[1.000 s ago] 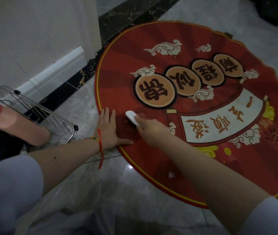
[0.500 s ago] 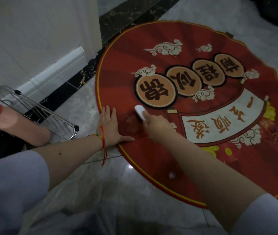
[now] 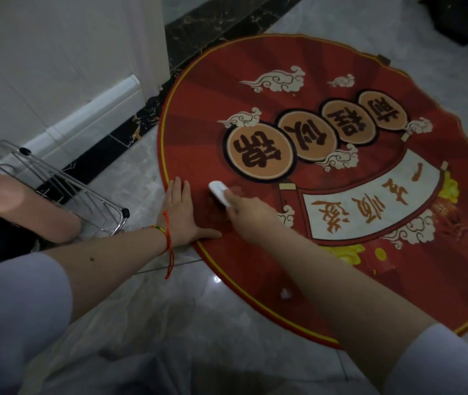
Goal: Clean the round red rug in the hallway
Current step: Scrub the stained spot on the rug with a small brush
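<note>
Round red rug (image 3: 326,195) lies flat on the glossy marble floor (image 3: 170,309), printed with upside-down Chinese characters in orange discs, too distorted to read, plus cream clouds and a scroll. Left hand (image 3: 180,215) presses flat on its near edge, fingers together, thumb spread. Right hand (image 3: 251,213) grips a small white brush (image 3: 220,192) on the pile. A pink bottle (image 3: 13,206) sits in a wire rack (image 3: 64,183).
</note>
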A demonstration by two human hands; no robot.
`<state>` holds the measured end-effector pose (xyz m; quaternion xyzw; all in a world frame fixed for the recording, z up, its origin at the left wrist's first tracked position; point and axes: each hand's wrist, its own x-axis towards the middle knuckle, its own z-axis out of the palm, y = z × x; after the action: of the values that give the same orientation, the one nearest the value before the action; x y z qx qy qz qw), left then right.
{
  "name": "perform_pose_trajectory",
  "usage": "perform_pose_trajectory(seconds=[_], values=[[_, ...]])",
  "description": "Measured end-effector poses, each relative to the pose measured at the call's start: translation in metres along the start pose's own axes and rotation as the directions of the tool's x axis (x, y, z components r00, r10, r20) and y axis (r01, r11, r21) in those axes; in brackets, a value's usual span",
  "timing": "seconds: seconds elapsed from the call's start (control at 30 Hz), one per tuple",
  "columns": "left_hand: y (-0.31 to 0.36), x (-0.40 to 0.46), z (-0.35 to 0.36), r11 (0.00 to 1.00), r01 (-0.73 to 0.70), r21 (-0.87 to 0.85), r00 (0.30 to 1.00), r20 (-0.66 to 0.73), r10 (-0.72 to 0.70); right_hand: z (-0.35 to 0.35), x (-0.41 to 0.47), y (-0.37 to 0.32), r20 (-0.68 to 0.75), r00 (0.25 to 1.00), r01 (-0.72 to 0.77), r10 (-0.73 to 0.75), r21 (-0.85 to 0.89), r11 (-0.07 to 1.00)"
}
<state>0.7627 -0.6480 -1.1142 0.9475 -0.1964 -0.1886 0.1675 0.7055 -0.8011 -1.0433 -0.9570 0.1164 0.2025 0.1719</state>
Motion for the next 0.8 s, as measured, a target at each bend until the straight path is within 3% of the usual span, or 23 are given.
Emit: perform_pose_trajectory(seconds=[0.1,0.27,0.43,0.6,0.77,0.8], values=[[0.001,-0.001,0.000,1.000,0.010,0.010,1.000,0.001,-0.010,-0.011,0.003,0.013,-0.040,0.991,-0.131,0.131,0.007,0.991],[0.000,-0.001,-0.002,1.000,-0.004,-0.007,1.000,0.001,0.004,0.009,-0.010,-0.015,0.015,0.998,0.061,-0.061,0.040,0.997],[0.000,-0.001,-0.002,1.000,0.023,0.008,1.000,0.009,-0.023,-0.014,0.003,0.014,-0.044,0.989,-0.141,0.141,0.016,0.990],[0.005,0.002,-0.001,0.999,0.033,-0.027,0.999,-0.007,-0.033,0.008,-0.011,-0.011,0.032,0.997,0.068,-0.069,0.029,0.997],[0.011,0.004,0.002,0.999,0.033,-0.012,0.999,0.001,-0.033,-0.024,-0.008,0.040,-0.015,0.984,-0.176,0.176,0.009,0.984],[0.011,0.004,0.003,0.999,0.032,-0.005,0.999,0.006,-0.032,-0.022,-0.011,0.036,-0.012,0.985,-0.170,0.170,0.004,0.985]])
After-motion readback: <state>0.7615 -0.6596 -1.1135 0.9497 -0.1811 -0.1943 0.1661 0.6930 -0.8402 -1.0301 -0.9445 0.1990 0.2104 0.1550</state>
